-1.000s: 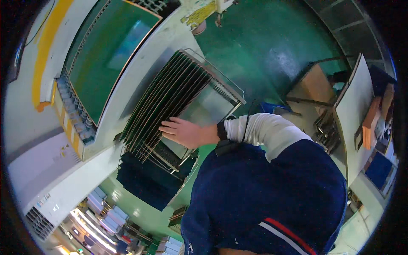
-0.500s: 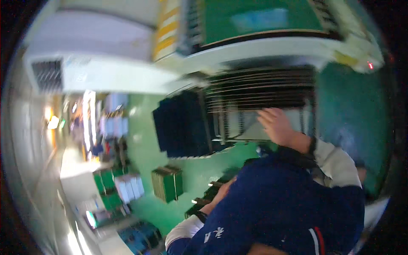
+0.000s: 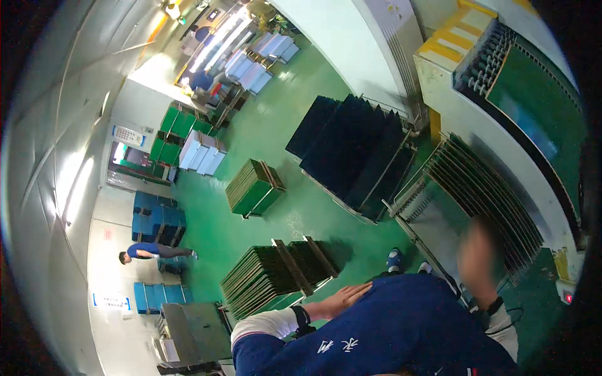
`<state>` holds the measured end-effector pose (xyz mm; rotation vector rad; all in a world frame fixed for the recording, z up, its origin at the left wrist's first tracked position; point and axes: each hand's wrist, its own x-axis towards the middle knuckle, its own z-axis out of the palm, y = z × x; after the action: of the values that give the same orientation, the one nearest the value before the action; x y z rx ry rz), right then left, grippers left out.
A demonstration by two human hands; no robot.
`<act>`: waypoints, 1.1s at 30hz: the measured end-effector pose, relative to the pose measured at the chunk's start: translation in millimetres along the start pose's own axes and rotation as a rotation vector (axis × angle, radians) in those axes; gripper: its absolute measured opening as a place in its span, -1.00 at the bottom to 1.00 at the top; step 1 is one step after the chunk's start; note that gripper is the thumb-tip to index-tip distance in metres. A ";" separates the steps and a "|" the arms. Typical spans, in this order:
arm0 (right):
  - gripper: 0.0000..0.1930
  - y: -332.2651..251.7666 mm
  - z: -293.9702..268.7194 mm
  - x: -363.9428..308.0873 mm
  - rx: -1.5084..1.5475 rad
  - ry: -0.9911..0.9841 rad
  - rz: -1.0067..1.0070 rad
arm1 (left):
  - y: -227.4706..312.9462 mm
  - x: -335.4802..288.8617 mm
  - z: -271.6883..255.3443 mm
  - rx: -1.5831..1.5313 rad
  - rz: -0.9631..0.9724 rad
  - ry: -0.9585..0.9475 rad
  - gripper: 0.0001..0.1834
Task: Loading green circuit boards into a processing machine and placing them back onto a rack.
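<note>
My left hand lies against the front of my blue shirt, its fingers stretched out and holding nothing visible. My right hand is smeared by motion beside a metal rack of thin dark panels; its fingers cannot be made out. The panels stand on edge in a close row at the rack's far side, with bare frame nearer to me. Whether my right hand touches the rack or a panel cannot be told.
A conveyor machine with a green panel stands at the right. Left of the rack are a cart of dark blue sheets, a green panel stack and a rack of upright boards. A person stands far left.
My view has swung, so the rack and machine now lie farther right and tilted. My right hand, earlier spread over the rack frame, is now a blur beside it. My left hand shows more fully.
</note>
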<state>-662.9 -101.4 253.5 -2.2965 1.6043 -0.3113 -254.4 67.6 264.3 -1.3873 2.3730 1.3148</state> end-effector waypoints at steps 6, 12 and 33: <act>-0.39 -11.0 -7.1 -2.9 0.020 -0.013 -0.005 | -10.5 -2.6 11.2 -0.031 0.032 0.034 -0.14; -0.38 -16.6 -2.9 -2.2 -0.002 0.034 0.027 | -27.5 -7.6 4.2 -0.034 0.114 0.037 -0.11; -0.42 -41.3 20.7 -11.3 -0.111 0.192 0.234 | -101.2 -23.7 -2.4 0.044 0.096 0.022 -0.24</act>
<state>-623.5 -74.9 250.1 -2.1826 2.0104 -0.4049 -164.0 60.0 213.3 -1.2984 2.4957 1.2679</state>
